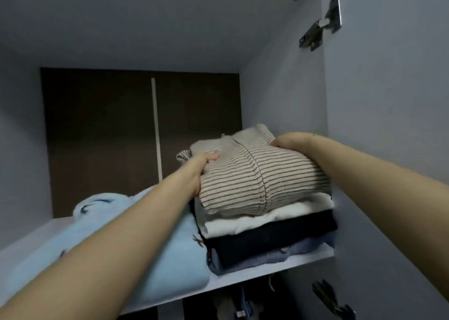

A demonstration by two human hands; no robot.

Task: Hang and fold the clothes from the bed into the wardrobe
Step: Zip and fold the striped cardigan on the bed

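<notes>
A folded beige striped sweater (262, 176) lies on top of a stack of folded clothes (272, 237) on the upper wardrobe shelf (313, 255), against the right wall. My left hand (201, 169) grips the sweater's left side, thumb on top and fingers under the fold. Over the sweater's far right corner, my right hand (291, 143) has its fingers curled onto the fabric. The stack below holds a white, a dark navy and a bluish garment.
A light blue fleece blanket (155, 242) lies folded on the shelf to the left of the stack, under my left forearm. Door hinges (320, 25) sit on the right side panel. Hanging clothes show dimly below the shelf (245, 305).
</notes>
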